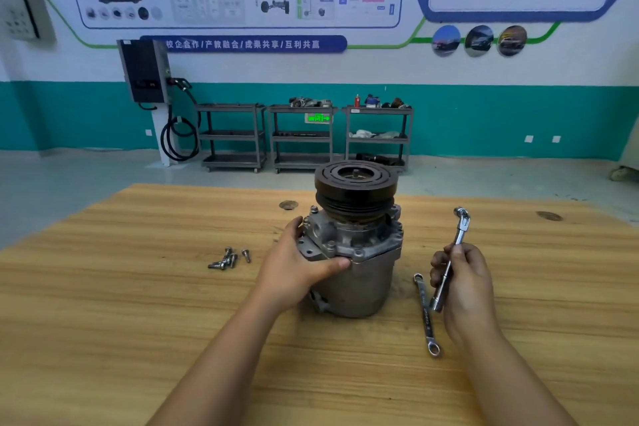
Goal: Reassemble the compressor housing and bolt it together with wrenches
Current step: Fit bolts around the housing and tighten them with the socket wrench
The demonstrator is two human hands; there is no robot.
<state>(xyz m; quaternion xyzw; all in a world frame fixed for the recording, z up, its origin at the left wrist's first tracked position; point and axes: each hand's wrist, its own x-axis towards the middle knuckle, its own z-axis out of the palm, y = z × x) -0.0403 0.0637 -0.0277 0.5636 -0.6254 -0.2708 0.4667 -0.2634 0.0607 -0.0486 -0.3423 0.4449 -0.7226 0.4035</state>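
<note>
A workshop with a teal-and-white wall, posters and three metal carts (233,135) lies behind a wooden worktop (138,304). The compressor (359,252) stands upright in the middle of the worktop, with its black pulley (356,183) on top.

The left hand (301,266) grips the housing at the joint flange, thumb along the front edge and fingers round the far side. The right hand (463,280), just right of the compressor, is closed round the shaft of a socket wrench (458,239), which it holds clear of the worktop with the swivel end up.

The step in hand looks like bolting the two halves together. To do it well, the left hand should brace the body against twisting. Each bolt is best started by finger and the socket seated squarely on its head. Tightening should go crosswise in stages, so the flange closes evenly.

Counted:
- One compressor.
- Two hands.
- Two wrenches: the held one, and a ring spanner (426,315) lying flat between the compressor and the right hand.
- About five loose bolts (228,258) in a small heap left of the compressor. They overlap, so the number is uncertain.
- At least one bolt standing in the flange by the left fingertips.
</note>
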